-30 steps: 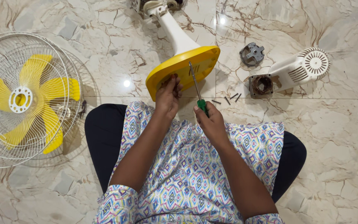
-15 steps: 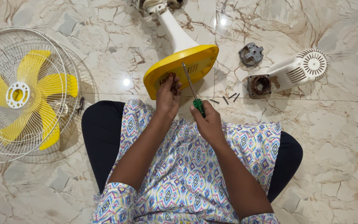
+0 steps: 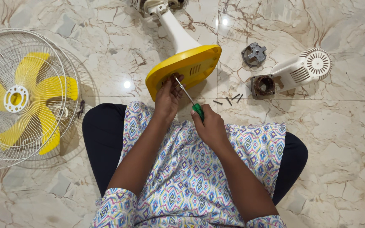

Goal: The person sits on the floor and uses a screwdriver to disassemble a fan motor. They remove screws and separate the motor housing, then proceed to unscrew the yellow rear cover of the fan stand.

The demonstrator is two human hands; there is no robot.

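Right hand (image 3: pixel 210 126) grips the green screwdriver (image 3: pixel 189 98); left hand (image 3: pixel 168 95) pinches its tip against the yellow fan base (image 3: pixel 191 63); keep the shaft square.

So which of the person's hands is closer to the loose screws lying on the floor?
Right. The right hand grips the green-handled screwdriver just below-left of the screws; the left hand rests farther left, on the yellow fan base.

Bare marble floor (image 3: pixel 343 139) rightward; fan grille (image 3: pixel 26 97) crowding the left.
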